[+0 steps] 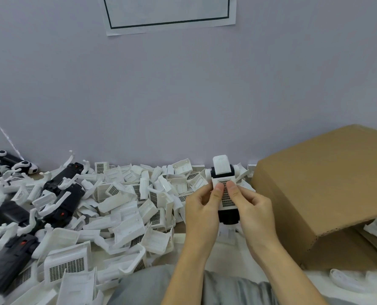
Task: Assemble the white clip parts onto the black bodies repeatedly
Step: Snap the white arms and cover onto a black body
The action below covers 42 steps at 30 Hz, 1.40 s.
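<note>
Both hands, left (202,208) and right (252,208), are clamped on black body (228,217), held upright; thumbs press white clip (225,193)

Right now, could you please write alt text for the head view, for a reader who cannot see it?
Both hands, left hand and right hand, hold a black body with a white clip part on it, thumbs on its grille. A pile of white clip parts lies left; a cardboard box stands right.
</note>
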Tool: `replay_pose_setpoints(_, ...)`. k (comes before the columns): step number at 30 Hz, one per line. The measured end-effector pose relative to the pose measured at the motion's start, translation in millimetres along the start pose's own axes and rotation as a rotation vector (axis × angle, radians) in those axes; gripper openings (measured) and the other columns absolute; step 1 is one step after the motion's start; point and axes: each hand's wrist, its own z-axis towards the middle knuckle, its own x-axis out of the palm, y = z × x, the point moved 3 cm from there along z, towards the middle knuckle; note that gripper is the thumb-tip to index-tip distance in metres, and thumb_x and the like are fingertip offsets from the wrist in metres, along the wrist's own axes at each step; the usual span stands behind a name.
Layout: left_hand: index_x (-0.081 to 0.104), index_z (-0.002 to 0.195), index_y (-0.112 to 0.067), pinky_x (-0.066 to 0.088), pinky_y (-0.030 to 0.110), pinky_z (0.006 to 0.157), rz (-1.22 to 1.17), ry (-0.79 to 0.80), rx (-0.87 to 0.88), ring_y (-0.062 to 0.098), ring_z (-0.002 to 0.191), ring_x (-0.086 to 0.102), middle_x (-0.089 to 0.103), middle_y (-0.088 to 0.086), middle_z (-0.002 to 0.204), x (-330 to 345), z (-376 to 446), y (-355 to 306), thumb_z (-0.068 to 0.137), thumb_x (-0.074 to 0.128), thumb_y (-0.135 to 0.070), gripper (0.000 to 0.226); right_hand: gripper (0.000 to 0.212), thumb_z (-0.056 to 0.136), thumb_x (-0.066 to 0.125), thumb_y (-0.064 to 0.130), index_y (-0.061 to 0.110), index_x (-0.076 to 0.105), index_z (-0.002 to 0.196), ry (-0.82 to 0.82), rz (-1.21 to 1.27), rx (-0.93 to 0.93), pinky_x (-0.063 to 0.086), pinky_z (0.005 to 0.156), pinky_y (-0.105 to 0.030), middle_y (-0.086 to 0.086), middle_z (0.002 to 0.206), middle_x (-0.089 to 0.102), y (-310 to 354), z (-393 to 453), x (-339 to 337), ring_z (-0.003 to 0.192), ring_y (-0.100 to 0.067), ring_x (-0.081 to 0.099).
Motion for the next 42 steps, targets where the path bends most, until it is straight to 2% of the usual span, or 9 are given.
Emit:
replay_pose_setpoints(3,0.078,0.092,-0.007,0.056,0.046,0.084,0.028,-0.02,-0.026,0.034,0.09,0.071,0.076,0.018,0.091,-1,0,2,0.103,0.056,-0.019,0.028,0.021,0.098,0.063,0.023,0.015,0.08,0.091,0.043,-0.069,0.006,0.061,0.07,-0.027,-0.005,0.087,0.079,-3,1,0,0.085,-0.019,0.076)
replay_pose_setpoints(8,0.079,0.081,-0.014,0.056,0.034,0.072,0.088,-0.049,-0.007,0.013,0.073,0.068,0.076,0.01,0.079,-4,2,3,0.1,0.063,-0.019,0.026,0.025,0.099,0.061,0.026,0.02,0.08,0.083,0.008,-0.156,-0.036,0.056,0.063,-0.019,0.001,0.079,0.078,-4,2,-3,0.078,-0.011,0.075)
replay_pose_setpoints(14,0.081,0.093,-0.016,0.06,0.027,0.071,-0.039,-0.067,-0.094,0.024,0.082,0.075,0.079,0.009,0.088,-5,4,8,0.097,0.066,-0.032,0.023,0.014,0.1,0.06,0.02,0.025,0.072,0.103,0.049,-0.173,-0.061,0.054,0.071,-0.016,0.009,0.092,0.077,-5,2,1,0.089,-0.004,0.071)
replay_pose_setpoints(18,0.075,0.113,-0.007,0.053,0.052,0.101,-0.136,0.056,-0.179,0.031,0.106,0.072,0.077,0.015,0.107,-3,3,10,0.098,0.064,-0.012,0.02,0.017,0.1,0.059,0.014,0.015,0.076,0.103,-0.028,-0.211,-0.083,0.055,0.071,-0.017,0.005,0.094,0.077,-3,4,-6,0.093,-0.009,0.072)
replay_pose_setpoints(25,0.075,0.112,-0.01,0.062,0.033,0.085,-0.113,0.035,-0.128,0.024,0.096,0.076,0.079,0.01,0.098,-4,2,7,0.094,0.069,-0.006,0.02,0.012,0.098,0.062,0.011,0.01,0.073,0.102,-0.056,-0.16,-0.087,0.051,0.057,-0.012,0.0,0.092,0.075,-2,3,-7,0.081,-0.005,0.072)
replay_pose_setpoints(28,0.078,0.104,-0.013,0.061,0.031,0.077,-0.111,-0.002,-0.098,0.025,0.09,0.077,0.079,0.014,0.092,-5,4,7,0.092,0.073,-0.02,0.014,0.013,0.099,0.062,0.018,0.017,0.071,0.108,-0.014,-0.248,-0.102,0.054,0.073,-0.02,0.002,0.1,0.075,-4,2,-4,0.092,-0.01,0.07)
replay_pose_setpoints(32,0.078,0.105,-0.02,0.06,0.028,0.072,-0.222,0.006,-0.212,0.022,0.095,0.076,0.079,0.009,0.1,-1,3,8,0.104,0.047,-0.047,0.041,0.032,0.09,0.073,0.026,0.038,0.062,0.118,0.123,-0.403,-0.158,0.048,0.094,-0.021,0.014,0.118,0.066,-4,-1,1,0.112,0.0,0.06)
replay_pose_setpoints(39,0.074,0.077,-0.007,0.057,0.039,0.062,0.051,-0.177,-0.076,0.021,0.062,0.069,0.072,0.006,0.066,-8,5,3,0.103,0.055,-0.022,0.036,0.04,0.083,0.076,0.036,0.025,0.06,0.118,-0.153,-0.402,-0.087,0.049,0.074,-0.016,0.014,0.103,0.067,-3,7,-16,0.091,0.004,0.064)
replay_pose_setpoints(42,0.07,0.08,-0.013,0.045,0.019,0.059,0.192,-0.394,0.078,0.003,0.06,0.054,0.064,-0.004,0.068,-22,7,-4,0.098,0.062,-0.021,0.021,0.028,0.085,0.072,0.031,0.012,0.069,0.105,-0.201,-0.213,-0.029,0.045,0.059,-0.01,0.009,0.087,0.069,-3,12,-25,0.069,0.001,0.062)
